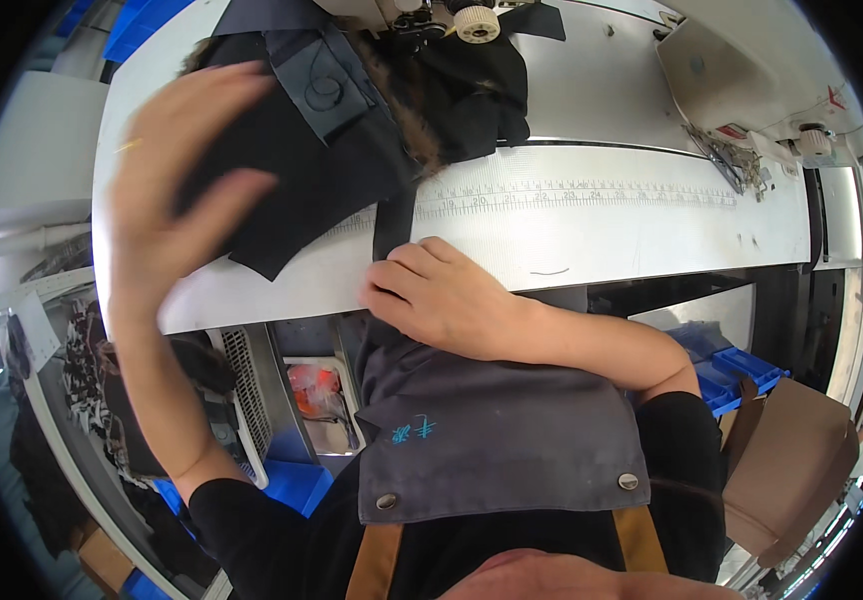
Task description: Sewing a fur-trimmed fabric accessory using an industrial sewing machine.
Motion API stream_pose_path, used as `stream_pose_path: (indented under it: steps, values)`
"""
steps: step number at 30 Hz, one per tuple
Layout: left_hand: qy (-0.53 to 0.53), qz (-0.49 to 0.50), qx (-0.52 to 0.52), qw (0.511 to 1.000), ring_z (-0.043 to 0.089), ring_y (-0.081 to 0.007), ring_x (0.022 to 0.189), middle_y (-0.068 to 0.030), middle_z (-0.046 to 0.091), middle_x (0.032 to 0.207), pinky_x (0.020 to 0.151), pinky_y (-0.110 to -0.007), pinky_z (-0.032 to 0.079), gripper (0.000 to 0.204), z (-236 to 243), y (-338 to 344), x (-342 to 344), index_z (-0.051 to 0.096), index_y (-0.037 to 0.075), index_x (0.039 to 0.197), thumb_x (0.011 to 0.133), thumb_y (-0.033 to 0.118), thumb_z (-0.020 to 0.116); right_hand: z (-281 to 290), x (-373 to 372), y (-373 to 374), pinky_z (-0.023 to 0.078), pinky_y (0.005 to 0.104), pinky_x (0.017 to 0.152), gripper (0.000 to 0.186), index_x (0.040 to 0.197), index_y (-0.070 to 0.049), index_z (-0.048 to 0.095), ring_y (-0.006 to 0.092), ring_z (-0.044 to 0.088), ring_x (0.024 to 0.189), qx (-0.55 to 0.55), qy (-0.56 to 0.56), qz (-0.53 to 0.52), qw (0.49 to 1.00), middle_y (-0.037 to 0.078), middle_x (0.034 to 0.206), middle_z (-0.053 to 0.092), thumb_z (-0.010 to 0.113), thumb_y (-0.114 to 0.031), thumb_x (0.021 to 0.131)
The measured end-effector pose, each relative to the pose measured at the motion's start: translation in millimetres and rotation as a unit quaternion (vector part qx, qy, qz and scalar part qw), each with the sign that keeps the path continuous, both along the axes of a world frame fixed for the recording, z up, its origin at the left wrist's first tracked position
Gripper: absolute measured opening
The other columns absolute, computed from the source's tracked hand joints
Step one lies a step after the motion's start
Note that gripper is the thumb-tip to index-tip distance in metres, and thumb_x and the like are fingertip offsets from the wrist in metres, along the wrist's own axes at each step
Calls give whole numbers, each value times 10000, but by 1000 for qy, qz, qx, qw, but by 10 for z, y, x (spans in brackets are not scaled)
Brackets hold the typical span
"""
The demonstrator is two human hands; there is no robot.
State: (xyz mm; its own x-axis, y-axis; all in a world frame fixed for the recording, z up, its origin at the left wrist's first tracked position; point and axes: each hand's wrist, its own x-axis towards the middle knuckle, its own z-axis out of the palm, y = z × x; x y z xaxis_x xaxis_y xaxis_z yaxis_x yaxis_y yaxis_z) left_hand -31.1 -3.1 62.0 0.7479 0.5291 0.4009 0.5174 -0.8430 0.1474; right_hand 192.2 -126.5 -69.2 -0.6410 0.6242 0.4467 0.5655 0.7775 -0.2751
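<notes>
Black fabric (297, 190) with brown fur along one edge lies on the white sewing table at the upper left, partly beneath the sewing machine head (422, 20). A dark grey-blue patch (324, 90) with a loop of thread sits on top of it. Blurred by motion, my left hand (177, 185) hovers at the fabric's left side, thumb and fingers spread. A narrow black fabric strip (395, 225) comes down from the fabric toward the front edge. My right hand (442, 298) closes its fingers around the strip's near end, which they hide.
A printed ruler (572, 195) runs across the table (652, 235). Tweezers (717, 160) and small metal parts lie at the right, near the machine body (752, 70). Below the front edge are an open drawer tray (322, 400), blue bins (737, 375) and a cardboard box (792, 465).
</notes>
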Motion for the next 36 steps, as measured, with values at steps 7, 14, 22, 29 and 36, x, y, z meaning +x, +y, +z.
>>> stream_pose_path:
  steps: [7,14,22,29,36]
  values:
    - [218,16,108,970,551,-229,1032,-63,584,909,964,-446,401,339,-222,-142,595,608,55,906,611,114,763,284,1134,168,443,382,763,151,831,-38,597,296,554,800,-68,-1,-31,997,105,773,547,623,-53,682]
    - [201,18,121,972,539,-208,944,-50,530,819,923,-413,409,167,-590,-612,806,591,80,793,629,102,614,511,1463,389,388,462,1033,594,1210,-97,600,323,476,1262,17,-103,-221,970,91,1302,558,779,-121,645]
    - [123,39,50,990,545,-210,1038,-54,609,1028,1022,-428,367,251,-485,-544,757,631,55,925,683,120,614,158,670,997,424,377,911,133,830,-55,628,224,557,839,84,-52,-20,995,59,797,557,641,-98,705]
    - [393,40,84,915,490,-237,1230,-129,518,1365,1065,-428,349,740,-206,-304,916,530,-32,1262,604,198,776,91,680,987,434,334,802,60,688,-45,586,215,531,769,77,31,7,997,61,729,527,624,-91,680]
    - [357,-15,-50,933,560,-308,1029,-161,594,1069,992,-383,389,690,-171,43,747,592,-5,1070,582,422,827,142,751,1000,434,383,851,227,780,-21,569,271,539,846,-1,-1,26,1000,96,831,533,699,-49,595]
